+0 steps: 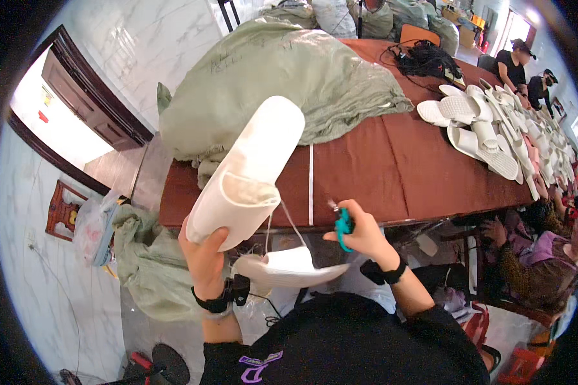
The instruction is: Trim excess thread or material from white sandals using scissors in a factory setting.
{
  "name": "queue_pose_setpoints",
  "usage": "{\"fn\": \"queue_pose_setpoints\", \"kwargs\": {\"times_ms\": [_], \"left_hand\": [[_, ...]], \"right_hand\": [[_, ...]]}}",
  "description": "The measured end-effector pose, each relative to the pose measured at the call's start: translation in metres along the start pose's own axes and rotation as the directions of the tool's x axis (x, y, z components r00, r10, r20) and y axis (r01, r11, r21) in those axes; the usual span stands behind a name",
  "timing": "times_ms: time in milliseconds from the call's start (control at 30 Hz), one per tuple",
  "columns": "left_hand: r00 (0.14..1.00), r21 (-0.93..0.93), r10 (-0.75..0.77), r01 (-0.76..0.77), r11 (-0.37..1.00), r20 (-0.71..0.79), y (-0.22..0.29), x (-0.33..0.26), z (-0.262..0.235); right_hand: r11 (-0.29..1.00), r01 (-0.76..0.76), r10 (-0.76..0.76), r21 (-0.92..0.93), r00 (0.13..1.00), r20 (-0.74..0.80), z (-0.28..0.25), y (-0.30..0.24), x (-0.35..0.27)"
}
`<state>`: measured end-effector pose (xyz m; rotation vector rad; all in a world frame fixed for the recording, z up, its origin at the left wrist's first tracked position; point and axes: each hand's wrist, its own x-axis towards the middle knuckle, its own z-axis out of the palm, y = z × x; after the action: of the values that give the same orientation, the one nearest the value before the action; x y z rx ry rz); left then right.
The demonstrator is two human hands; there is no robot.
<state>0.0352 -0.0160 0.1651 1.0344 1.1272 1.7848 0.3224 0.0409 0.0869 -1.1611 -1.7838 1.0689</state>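
Observation:
My left hand (203, 256) is wrapped round the strap and side of a white slipper (237, 199), raised at the table's near edge with its toe end toward me. Below it a second white slipper (289, 268) hangs on a thin white cord (291, 222) that runs up to the first one. To the right, my right hand (368, 239) is closed on small teal-handled snips (343, 228), their metal tip pointing away from me. The snips are apart from the cord.
A large green woven sack (263, 77) covers the left of the brown-topped table (359, 170). White slippers (488, 128) are heaped at the right, near a black cable bundle (424, 59). Other people (512, 67) work along the far right; another person (539, 263) sits close on my right.

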Motion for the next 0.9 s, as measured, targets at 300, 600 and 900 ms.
{"fn": "queue_pose_setpoints", "kwargs": {"times_ms": [300, 600, 900], "left_hand": [[1.0, -0.269, -0.013, 0.013, 0.963, 0.001, 0.007, -0.025, 0.01], [0.997, -0.33, 0.055, -0.032, 0.943, 0.06, 0.003, -0.007, 0.038], [0.994, -0.3, 0.032, -0.001, 0.954, 0.1, -0.001, 0.004, 0.039]], "right_hand": [[0.82, -0.141, 0.007, 0.555, 0.972, 0.236, 0.003, -0.002, -0.016], [0.708, -0.061, 0.148, 0.704, 0.987, -0.064, -0.001, -0.023, 0.004], [0.913, 0.25, -0.247, 0.321, 0.968, -0.054, -0.059, -0.019, 0.011]]}}
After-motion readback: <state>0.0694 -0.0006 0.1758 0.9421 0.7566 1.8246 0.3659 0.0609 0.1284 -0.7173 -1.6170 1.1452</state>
